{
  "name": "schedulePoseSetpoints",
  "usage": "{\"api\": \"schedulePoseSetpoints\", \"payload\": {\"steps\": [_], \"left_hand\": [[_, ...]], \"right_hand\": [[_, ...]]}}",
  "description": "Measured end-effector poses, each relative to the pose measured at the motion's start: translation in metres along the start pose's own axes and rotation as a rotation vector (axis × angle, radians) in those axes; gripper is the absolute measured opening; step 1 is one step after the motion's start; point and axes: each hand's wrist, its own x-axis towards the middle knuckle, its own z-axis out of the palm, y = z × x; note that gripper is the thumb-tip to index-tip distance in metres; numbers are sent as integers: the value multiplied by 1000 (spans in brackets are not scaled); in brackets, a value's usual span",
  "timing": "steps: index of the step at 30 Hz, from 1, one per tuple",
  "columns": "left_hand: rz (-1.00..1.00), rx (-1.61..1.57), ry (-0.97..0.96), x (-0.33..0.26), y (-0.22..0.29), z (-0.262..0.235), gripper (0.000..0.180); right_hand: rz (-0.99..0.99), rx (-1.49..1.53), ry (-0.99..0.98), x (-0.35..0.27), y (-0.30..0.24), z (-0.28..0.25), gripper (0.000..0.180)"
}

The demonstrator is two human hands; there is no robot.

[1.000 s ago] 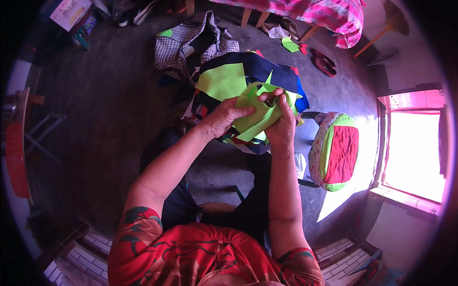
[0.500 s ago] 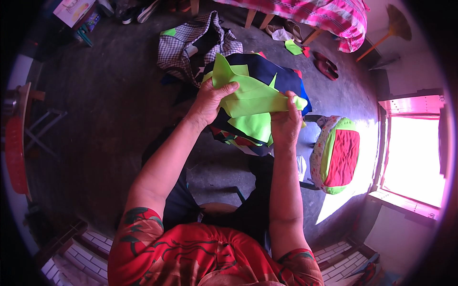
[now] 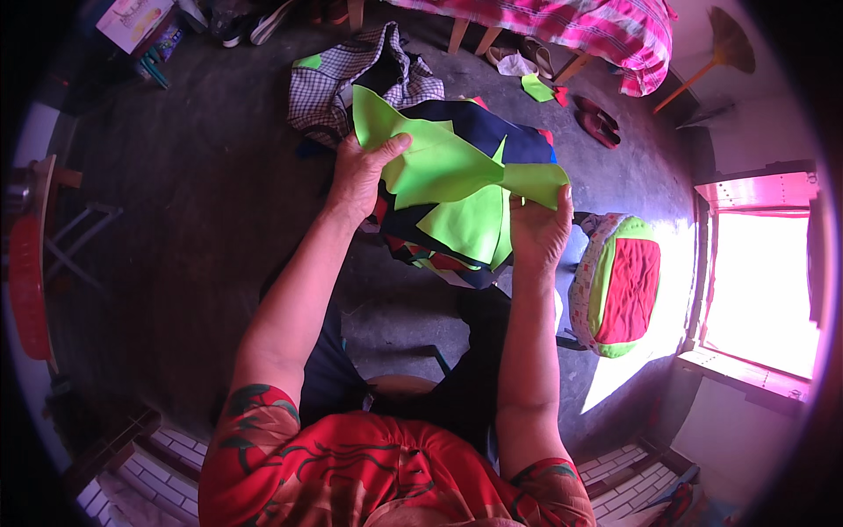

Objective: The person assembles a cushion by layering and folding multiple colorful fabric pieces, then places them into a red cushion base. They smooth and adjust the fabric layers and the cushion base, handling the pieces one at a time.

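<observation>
Between my two hands a lime-green fabric piece (image 3: 448, 162) is stretched out, narrowing toward its right part. My left hand (image 3: 360, 171) pinches its left end, thumb on top. My right hand (image 3: 540, 228) grips the right end from below; its fingers are partly hidden behind the cloth. Just under the held piece lies a heap of fabric scraps (image 3: 492, 132), mostly navy, with lime-green and red pieces among them. Another lime-green scrap (image 3: 465, 233) hangs over the near side of the heap.
A checked cloth bag (image 3: 320, 97) lies on the floor beyond the heap. To the right stands a stool with a red and green cushion (image 3: 628, 290). Farther off are dark red shoes (image 3: 597, 123), a green scrap (image 3: 536, 88), a broom (image 3: 729, 48) and a bed with a pink checked cover (image 3: 562, 26).
My hands have moved apart, the left one leftward and the right one slightly right and down. The green fabric piece is now spread wider between them.
</observation>
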Motion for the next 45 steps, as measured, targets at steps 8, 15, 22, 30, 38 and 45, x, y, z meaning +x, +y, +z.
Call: {"api": "schedulePoseSetpoints", "payload": {"steps": [8, 15, 22, 30, 38, 45], "left_hand": [[24, 5, 65, 2, 3, -1, 32], [45, -67, 63, 10, 3, -11, 47], [39, -130, 126, 16, 2, -19, 45], [9, -136, 223, 12, 7, -13, 33], [-13, -99, 200, 11, 7, -16, 45], [-25, -123, 181, 8, 9, -11, 36]], "right_hand": [[-115, -279, -44, 3, -7, -8, 18], [-195, -949, -80, -1, -1, 1, 14], [-573, -1487, -369, 0, -14, 8, 17], [-327, -2272, -392, -10, 2, -6, 12], [-185, -2205, -28, -11, 7, -3, 34], [41, -2409, 44, -15, 23, 4, 43]]}}
